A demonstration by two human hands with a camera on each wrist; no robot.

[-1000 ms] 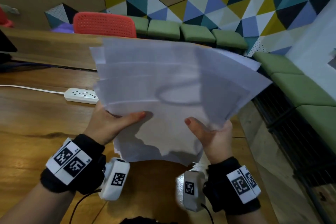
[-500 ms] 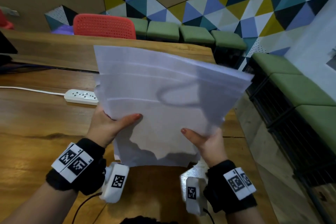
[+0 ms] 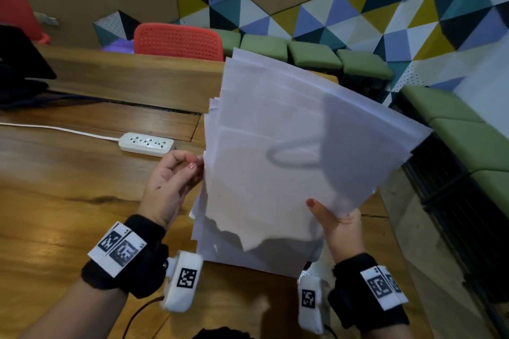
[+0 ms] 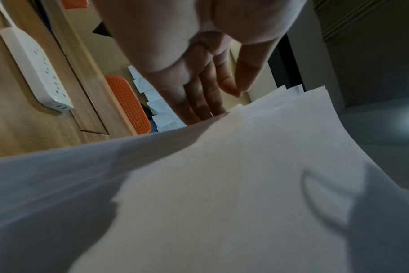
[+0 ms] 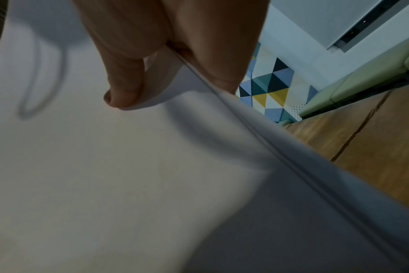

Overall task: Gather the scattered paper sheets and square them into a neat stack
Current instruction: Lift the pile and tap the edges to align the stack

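A stack of white paper sheets [image 3: 289, 159] is held up above the wooden table [image 3: 55, 187], tilted with its top to the right. Its edges are still slightly fanned at the top and left. My right hand [image 3: 327, 215] grips the lower right edge, thumb on the front and fingers behind; the right wrist view shows that hand [image 5: 152, 73] pinching the sheets [image 5: 105, 166]. My left hand [image 3: 190, 168] is at the stack's left edge with its fingertips touching it. In the left wrist view its fingers [image 4: 199, 92] are nearly straight beside the paper [image 4: 245, 184].
A white power strip [image 3: 146, 143] with its cord lies on the table just left of my left hand. A red chair [image 3: 179, 41] stands behind the table. Green bench cushions [image 3: 468, 140] run along the right, past the table's right edge.
The stack has swung to the right and its fanned sheets have drawn closer together. My left hand has let go of the lower left part and moved up to the left edge.
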